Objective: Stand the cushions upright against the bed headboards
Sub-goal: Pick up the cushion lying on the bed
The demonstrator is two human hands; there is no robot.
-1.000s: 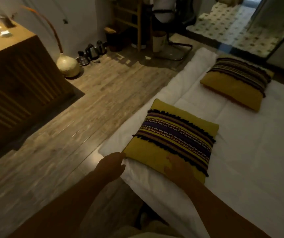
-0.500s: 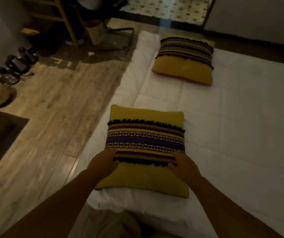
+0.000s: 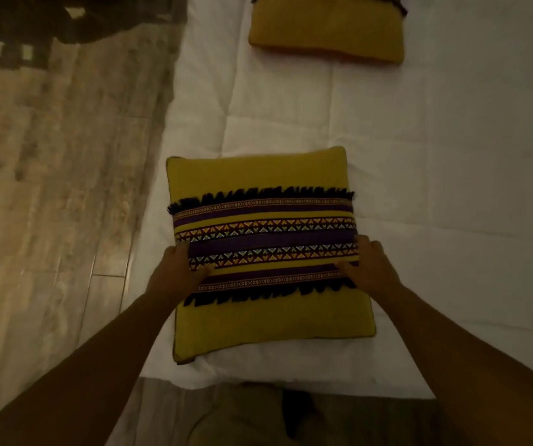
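Observation:
A mustard-yellow cushion (image 3: 265, 317) with a purple patterned band and black fringe lies flat on the white bed (image 3: 435, 188), near its front left corner. My left hand (image 3: 175, 272) grips the cushion's left edge, thumb on top of the band. My right hand (image 3: 368, 268) grips its right edge the same way. A second matching cushion (image 3: 326, 37) lies flat farther up the bed, cut off by the top of the frame. No headboard is in view.
Wooden plank floor (image 3: 59, 188) runs along the bed's left side. Dark shadows and objects (image 3: 65, 24) sit at the top left. My legs (image 3: 236, 413) stand at the bed's near end.
My view has swung right and tilted down over the bed. Both hands have slid from the cushion's near edge up to its two sides and closed on it.

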